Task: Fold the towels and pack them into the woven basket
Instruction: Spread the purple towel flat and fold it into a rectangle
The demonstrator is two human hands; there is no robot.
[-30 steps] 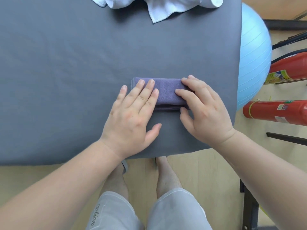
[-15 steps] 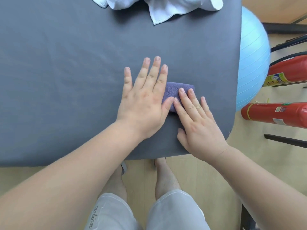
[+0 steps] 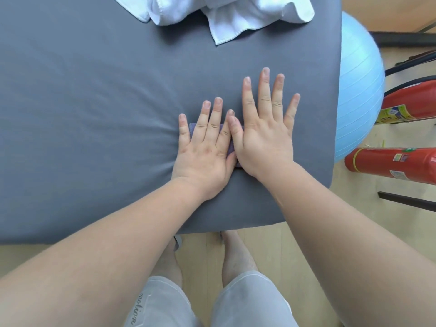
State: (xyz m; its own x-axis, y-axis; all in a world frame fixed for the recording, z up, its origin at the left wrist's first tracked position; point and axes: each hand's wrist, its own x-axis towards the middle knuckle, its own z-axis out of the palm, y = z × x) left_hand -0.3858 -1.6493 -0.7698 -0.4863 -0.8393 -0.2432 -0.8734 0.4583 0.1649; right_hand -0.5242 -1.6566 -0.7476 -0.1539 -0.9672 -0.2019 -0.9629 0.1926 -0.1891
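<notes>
Hands flat, fingers straight, side by side: left hand (image 3: 204,159) and right hand (image 3: 264,135) press folded purple towel (image 3: 231,147) on grey table (image 3: 94,114). White towels (image 3: 236,13) at far edge.

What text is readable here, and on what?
"motion": cursive, on the left leg of the shorts.
Labels on the lower extinguisher: too blurred to read.
Yellow label on the upper extinguisher: too blurred to read.
Nothing else carries text.
</notes>
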